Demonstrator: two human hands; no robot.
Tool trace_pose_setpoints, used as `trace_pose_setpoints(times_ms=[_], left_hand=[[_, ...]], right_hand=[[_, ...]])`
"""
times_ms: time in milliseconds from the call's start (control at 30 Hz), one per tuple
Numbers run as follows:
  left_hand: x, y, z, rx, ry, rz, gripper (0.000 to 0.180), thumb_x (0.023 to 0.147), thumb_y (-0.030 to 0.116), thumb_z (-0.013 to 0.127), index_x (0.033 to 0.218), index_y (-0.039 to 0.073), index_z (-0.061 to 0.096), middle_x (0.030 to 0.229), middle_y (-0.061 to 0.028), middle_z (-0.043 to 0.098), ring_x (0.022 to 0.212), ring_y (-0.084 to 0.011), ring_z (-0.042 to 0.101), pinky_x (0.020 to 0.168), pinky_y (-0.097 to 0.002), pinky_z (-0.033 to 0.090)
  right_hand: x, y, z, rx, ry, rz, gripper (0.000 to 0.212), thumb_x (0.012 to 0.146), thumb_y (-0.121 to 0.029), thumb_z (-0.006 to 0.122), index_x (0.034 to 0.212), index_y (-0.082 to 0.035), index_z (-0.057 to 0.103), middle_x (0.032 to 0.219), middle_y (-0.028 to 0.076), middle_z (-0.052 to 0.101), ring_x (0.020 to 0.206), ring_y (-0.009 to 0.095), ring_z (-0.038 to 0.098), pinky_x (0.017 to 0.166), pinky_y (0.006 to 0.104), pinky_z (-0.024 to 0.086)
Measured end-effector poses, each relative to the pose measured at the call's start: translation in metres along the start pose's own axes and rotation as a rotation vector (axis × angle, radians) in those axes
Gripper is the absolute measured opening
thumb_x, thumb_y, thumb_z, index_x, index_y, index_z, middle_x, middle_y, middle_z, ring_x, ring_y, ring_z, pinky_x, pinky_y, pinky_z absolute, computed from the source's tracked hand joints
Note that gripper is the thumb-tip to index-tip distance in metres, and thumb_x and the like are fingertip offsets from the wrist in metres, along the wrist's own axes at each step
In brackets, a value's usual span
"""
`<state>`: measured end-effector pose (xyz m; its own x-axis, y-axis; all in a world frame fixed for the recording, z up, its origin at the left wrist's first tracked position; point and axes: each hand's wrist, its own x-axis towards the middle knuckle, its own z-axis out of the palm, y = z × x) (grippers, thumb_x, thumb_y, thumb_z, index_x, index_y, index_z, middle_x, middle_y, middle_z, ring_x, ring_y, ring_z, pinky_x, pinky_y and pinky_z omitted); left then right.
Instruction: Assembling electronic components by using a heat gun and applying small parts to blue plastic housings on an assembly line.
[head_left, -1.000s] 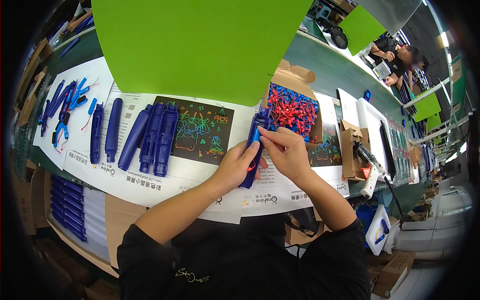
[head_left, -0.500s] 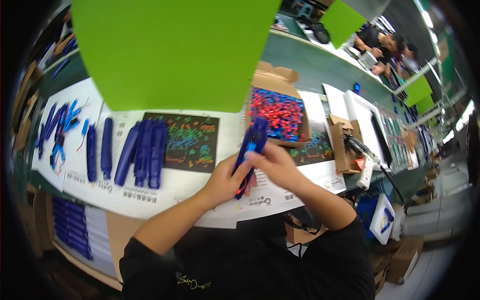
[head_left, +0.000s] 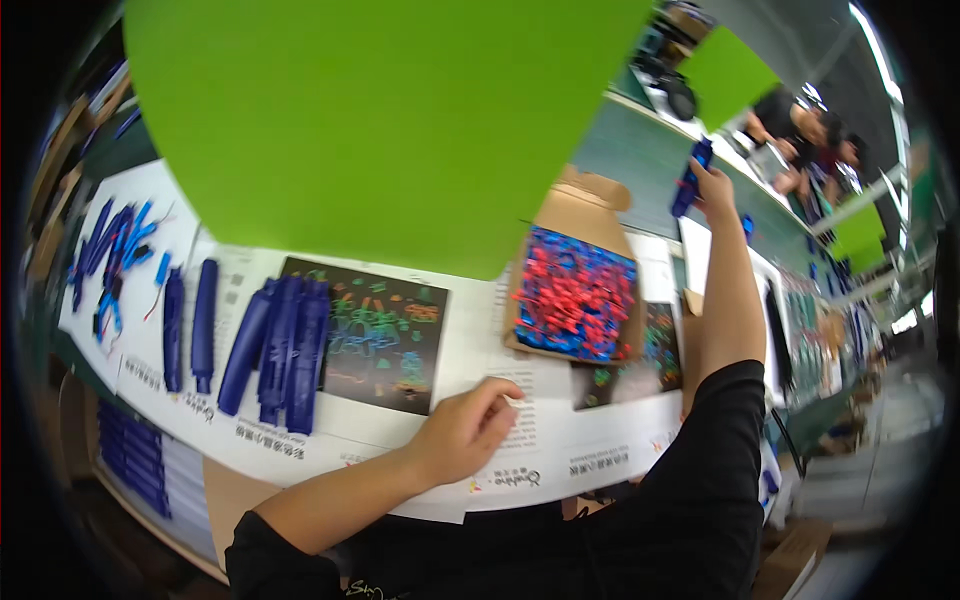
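My right hand is stretched out to the far right and grips a dark blue plastic casing, held up over the green bench. Lower down, my left hand hovers at the near edge of the white paper-covered table. Its fingers are loosely curled with a gap between them, and nothing shows in them. Beyond that hand stands an open cardboard box filled with small red and blue parts. To the left, several dark blue casings lie side by side on the paper.
A large green panel rises at the back. Dark sheets with coloured drawings lie on the table. Blue battery-like parts with wires are at the far left. Stacked blue casings sit lower left. People work at the far right.
My right hand has carried the blue casing from in front of me to the far right. My left hand has let go of it and stayed near the table edge. The view has shifted.
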<state>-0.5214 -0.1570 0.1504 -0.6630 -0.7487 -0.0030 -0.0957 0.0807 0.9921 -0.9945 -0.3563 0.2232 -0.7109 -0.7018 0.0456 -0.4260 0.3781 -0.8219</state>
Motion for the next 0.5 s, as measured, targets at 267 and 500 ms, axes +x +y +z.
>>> trace_pose_setpoints(times_ms=[267, 500], left_hand=[[-0.002, 0.008, 0.001, -0.053, 0.005, 0.0, 0.016, 0.088, 0.013, 0.053, 0.099, 0.003, 0.048, 0.067, -0.0071, 0.059, 0.06, -0.0185, 0.059, 0.058, -0.0301, 0.047], [-0.008, 0.014, -0.013, 0.196, 0.167, 0.072, 0.019, 0.084, 0.012, 0.059, 0.1, 0.006, 0.054, 0.088, -0.0098, 0.059, 0.077, -0.0212, 0.06, 0.067, -0.0307, 0.048]], right_hand=[[0.115, 0.113, 0.057, 0.186, -0.093, 0.071, 0.035, 0.079, -0.024, 0.07, 0.103, 0.001, 0.062, 0.078, 0.007, 0.061, 0.06, 0.017, 0.059, 0.049, 0.0294, 0.049], [0.061, 0.037, -0.031, -0.104, -0.169, -0.068, 0.026, 0.084, -0.031, 0.06, 0.098, -0.009, 0.062, 0.076, 0.002, 0.063, 0.058, 0.011, 0.057, 0.049, 0.0258, 0.046]])
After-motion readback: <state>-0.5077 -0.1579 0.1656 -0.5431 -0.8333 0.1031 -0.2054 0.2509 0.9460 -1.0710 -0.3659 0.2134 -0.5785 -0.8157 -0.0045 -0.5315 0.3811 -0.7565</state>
